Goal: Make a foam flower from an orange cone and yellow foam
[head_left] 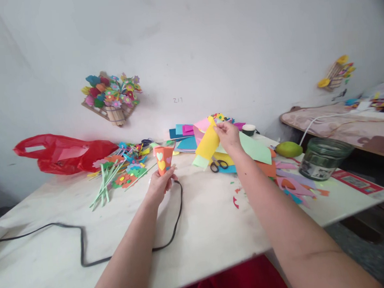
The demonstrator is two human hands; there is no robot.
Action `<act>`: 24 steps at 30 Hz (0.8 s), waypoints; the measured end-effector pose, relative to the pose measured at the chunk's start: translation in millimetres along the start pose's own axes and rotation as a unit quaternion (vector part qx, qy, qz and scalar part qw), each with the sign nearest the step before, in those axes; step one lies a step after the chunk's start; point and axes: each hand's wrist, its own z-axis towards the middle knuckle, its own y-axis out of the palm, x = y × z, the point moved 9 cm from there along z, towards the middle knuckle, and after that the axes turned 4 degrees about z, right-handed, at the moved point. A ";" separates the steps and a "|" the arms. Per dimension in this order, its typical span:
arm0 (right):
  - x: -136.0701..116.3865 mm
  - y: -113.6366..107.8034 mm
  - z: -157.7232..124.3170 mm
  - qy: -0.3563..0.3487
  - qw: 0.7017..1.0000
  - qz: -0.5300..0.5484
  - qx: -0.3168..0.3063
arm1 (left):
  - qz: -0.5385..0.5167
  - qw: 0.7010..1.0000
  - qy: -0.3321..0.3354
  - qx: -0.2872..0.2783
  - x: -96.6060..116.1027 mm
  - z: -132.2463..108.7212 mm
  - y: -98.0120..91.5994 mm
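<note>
An orange paper cone (164, 158) decorated with small coloured hearts stands upright in my left hand (162, 183), whose fingers wrap round its narrow lower end. My right hand (228, 135) pinches the upper edge of a yellow sheet (208, 144) and holds it raised over the pile at the back. A strip of pale green shows below the yellow sheet. Just under it, black-handled scissors (219, 165) lie on the coloured sheets. A black cord (180, 210) runs from beside my left hand across the table; what it ends in is hidden.
Pale green stems (106, 185) and foam flowers (126, 178) lie left, near a red plastic bag (64, 155). To the right are a green mango (288, 149), a glass jar (324, 159) and pink scraps (293, 185). A flower basket (115, 114) hangs on the wall.
</note>
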 end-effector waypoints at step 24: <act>50.5 -75.1 11.4 0.003 0.881 -0.468 0.069 | 0.085 0.995 -0.044 -0.034 -15.4 5.5 16.1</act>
